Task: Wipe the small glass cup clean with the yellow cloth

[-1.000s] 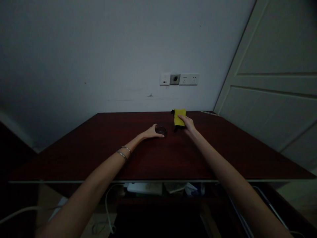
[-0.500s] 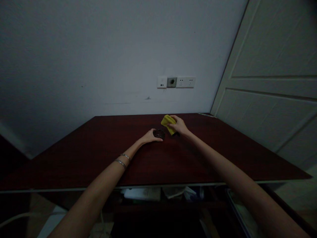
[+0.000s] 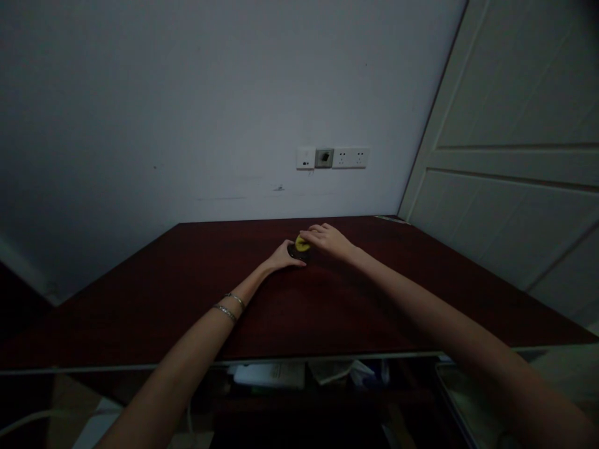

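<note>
A small dark round dish [image 3: 296,252] sits near the far middle of the dark red table [image 3: 327,299]. My left hand [image 3: 282,256] grips its left side, fingers curled round the rim. My right hand [image 3: 326,239] is closed on a yellow cloth [image 3: 301,242] and presses it down into the dish. Most of the cloth is hidden under the fingers. Two thin bracelets [image 3: 229,304] ring my left wrist.
A grey wall with a row of sockets [image 3: 332,158] rises behind the table. A pale panelled door [image 3: 510,168] stands at the right. Below the table's front edge lie white papers [image 3: 271,375] and a white cable [image 3: 28,421].
My right hand carried the yellow cloth left from the table's far side onto the dish, bunching it up. My left hand stayed on the dish.
</note>
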Action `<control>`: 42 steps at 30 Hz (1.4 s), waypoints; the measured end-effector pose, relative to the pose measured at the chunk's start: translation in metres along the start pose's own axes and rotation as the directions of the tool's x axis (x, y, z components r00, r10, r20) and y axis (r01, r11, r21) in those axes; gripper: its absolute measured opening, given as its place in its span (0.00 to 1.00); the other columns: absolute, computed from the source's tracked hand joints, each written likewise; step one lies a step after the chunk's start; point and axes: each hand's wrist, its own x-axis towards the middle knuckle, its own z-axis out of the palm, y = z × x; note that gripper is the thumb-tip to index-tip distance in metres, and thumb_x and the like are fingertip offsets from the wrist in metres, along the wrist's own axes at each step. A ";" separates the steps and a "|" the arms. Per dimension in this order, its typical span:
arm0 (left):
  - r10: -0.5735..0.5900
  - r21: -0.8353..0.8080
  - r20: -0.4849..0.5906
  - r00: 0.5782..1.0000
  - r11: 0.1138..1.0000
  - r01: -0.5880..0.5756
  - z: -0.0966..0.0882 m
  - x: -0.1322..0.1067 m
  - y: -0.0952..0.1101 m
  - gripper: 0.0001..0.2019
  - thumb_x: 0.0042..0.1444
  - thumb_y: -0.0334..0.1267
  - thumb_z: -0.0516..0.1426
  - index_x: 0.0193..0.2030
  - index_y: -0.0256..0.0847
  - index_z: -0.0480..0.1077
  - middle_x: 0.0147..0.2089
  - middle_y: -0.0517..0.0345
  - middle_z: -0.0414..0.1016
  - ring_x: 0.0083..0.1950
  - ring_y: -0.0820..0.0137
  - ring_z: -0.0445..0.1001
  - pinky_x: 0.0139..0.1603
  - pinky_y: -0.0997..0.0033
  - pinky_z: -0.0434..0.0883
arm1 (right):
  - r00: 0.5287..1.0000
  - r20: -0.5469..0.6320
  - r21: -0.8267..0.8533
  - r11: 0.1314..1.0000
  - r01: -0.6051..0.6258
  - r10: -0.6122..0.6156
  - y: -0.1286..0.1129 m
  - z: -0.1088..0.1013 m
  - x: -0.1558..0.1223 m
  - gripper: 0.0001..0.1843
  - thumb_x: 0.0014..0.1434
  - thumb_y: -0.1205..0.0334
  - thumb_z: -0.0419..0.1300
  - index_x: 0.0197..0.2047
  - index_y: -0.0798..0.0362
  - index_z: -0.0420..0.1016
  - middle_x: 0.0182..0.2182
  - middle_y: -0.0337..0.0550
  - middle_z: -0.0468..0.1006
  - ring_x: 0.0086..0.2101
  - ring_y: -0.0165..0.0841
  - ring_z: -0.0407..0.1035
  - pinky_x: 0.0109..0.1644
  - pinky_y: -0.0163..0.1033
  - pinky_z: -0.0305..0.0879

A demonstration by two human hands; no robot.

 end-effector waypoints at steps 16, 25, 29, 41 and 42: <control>0.244 -0.107 -0.051 0.968 0.963 -0.248 -0.002 0.028 0.022 0.38 0.27 0.33 0.69 0.48 0.37 0.57 0.44 0.54 0.69 0.47 0.65 0.69 0.48 0.65 0.66 | 0.952 0.146 -0.186 0.937 0.295 -0.271 0.023 0.014 0.005 0.17 0.62 0.73 0.49 0.53 0.62 0.67 0.53 0.57 0.72 0.55 0.37 0.64 0.61 0.49 0.59; 0.273 -0.009 -0.174 0.946 0.960 -0.278 -0.004 0.027 0.022 0.36 0.30 0.33 0.67 0.49 0.39 0.58 0.45 0.54 0.69 0.45 0.66 0.70 0.45 0.68 0.66 | 0.973 0.231 -0.146 0.988 0.038 -0.003 0.004 0.005 0.017 0.21 0.57 0.72 0.52 0.55 0.57 0.62 0.56 0.57 0.68 0.56 0.41 0.61 0.45 0.44 0.70; 0.270 0.007 -0.219 0.938 0.961 -0.276 -0.004 0.025 0.024 0.35 0.31 0.33 0.66 0.49 0.39 0.59 0.43 0.55 0.70 0.42 0.67 0.71 0.43 0.69 0.67 | 0.956 0.254 -0.077 0.988 -0.133 0.149 -0.005 -0.001 0.028 0.21 0.52 0.71 0.54 0.50 0.56 0.67 0.50 0.56 0.72 0.47 0.41 0.69 0.40 0.39 0.68; 0.282 0.105 -0.207 0.937 0.958 -0.266 -0.003 0.019 0.033 0.38 0.31 0.40 0.68 0.52 0.40 0.59 0.44 0.53 0.70 0.43 0.65 0.71 0.41 0.69 0.67 | 0.750 0.371 0.427 0.617 -0.661 0.547 0.006 -0.009 0.050 0.08 0.42 0.69 0.53 0.24 0.59 0.73 0.17 0.38 0.68 0.18 0.26 0.60 0.21 0.32 0.51; 0.280 0.104 -0.208 0.937 0.959 -0.264 -0.003 0.018 0.034 0.39 0.30 0.41 0.68 0.52 0.40 0.59 0.45 0.53 0.70 0.43 0.65 0.71 0.41 0.69 0.67 | 0.729 0.382 0.476 0.555 -0.682 0.569 0.006 -0.007 0.049 0.07 0.42 0.69 0.53 0.23 0.59 0.73 0.16 0.37 0.67 0.17 0.25 0.59 0.21 0.31 0.51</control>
